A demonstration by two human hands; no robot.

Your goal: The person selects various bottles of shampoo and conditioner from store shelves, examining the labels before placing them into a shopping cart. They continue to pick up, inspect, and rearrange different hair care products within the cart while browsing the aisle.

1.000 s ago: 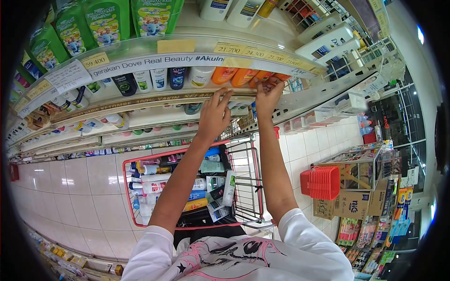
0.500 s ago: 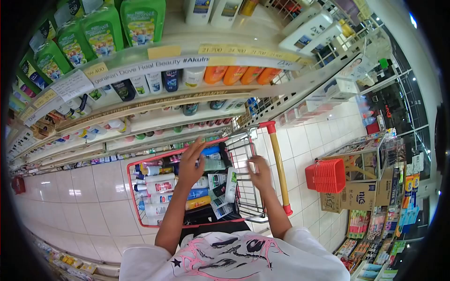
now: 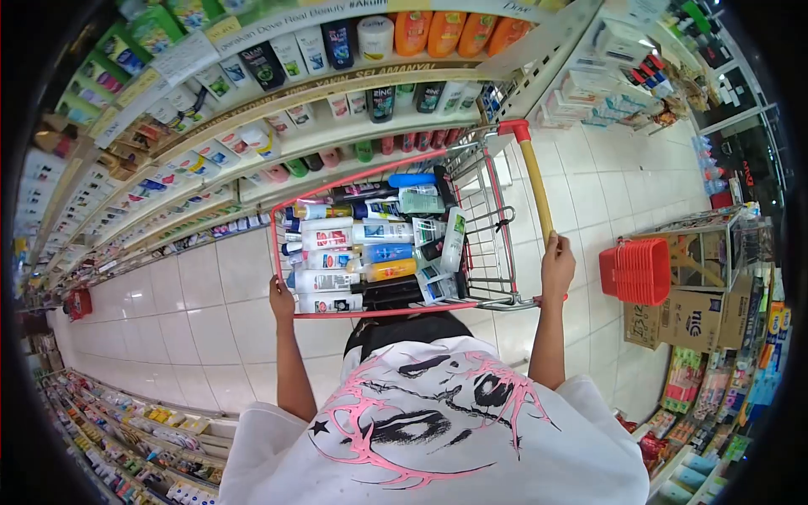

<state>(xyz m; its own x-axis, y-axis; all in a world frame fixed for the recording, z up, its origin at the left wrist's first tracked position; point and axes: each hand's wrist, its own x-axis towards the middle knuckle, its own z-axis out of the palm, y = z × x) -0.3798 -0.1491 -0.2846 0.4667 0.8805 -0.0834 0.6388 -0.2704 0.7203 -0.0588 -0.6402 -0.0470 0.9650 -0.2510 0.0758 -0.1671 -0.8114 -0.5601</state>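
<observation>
A shopping cart with a red rim (image 3: 379, 315) stands before me, filled with several bottles and tubes lying on their sides. My left hand (image 3: 282, 297) is closed on the cart's rim at its near left corner. On the right, my right hand (image 3: 558, 263) is closed around the lower part of the cart's yellow handle (image 3: 537, 187). Inside the cart are white bottles (image 3: 326, 281), an orange-yellow bottle (image 3: 392, 269), a blue bottle (image 3: 387, 252) and a white and green bottle (image 3: 454, 240) near the handle side.
Shelves (image 3: 337, 88) with shampoo bottles run along the far side, close to the cart. Stacked red baskets (image 3: 641, 271) and cardboard boxes (image 3: 692, 320) stand at the right. More stocked shelves (image 3: 160, 429) are at the lower left. The floor (image 3: 189, 311) is tiled.
My left hand has moved from over the cart's contents to its near left corner. My right hand has moved right onto the handle. The view has shifted, and the cart appears higher and further right.
</observation>
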